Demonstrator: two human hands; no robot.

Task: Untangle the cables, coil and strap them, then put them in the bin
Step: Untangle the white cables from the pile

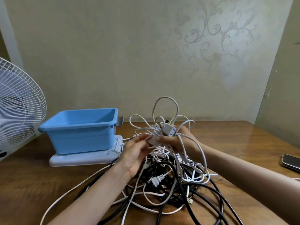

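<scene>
Far left: fan (16, 103), off-task. Next, the bin (78, 138) on a white base (84, 157), back-left on the table (243, 140), open side up; the part of its inside I can see holds no cables.

Just right of the bin: left hand (134, 153), palm toward the camera. Its fingers (141, 144) are curled and pinch a white strand (151, 141) or a small connector, can't tell which.

Under and in front of both hands: cables (170, 176), a black and white tangle on the table. A white plug (156, 180) lies on top, just right of the left wrist.

The right hand (177, 138) is held up over the tangle, fingers wrapped round the loops (164, 108) plus a white socket block (168, 129). The loops fan up and out; their tails drop into the pile. The block's long axis runs back-left to front-right.

Key relation: the worked piece sits between the hands, touching both, tied downward to the pile.

Judgement: early untangling, nothing coiled or strapped. The left hand is nearer the bin. Risk: lifting drags the black leads along.

Far right: phone (291, 161).
</scene>
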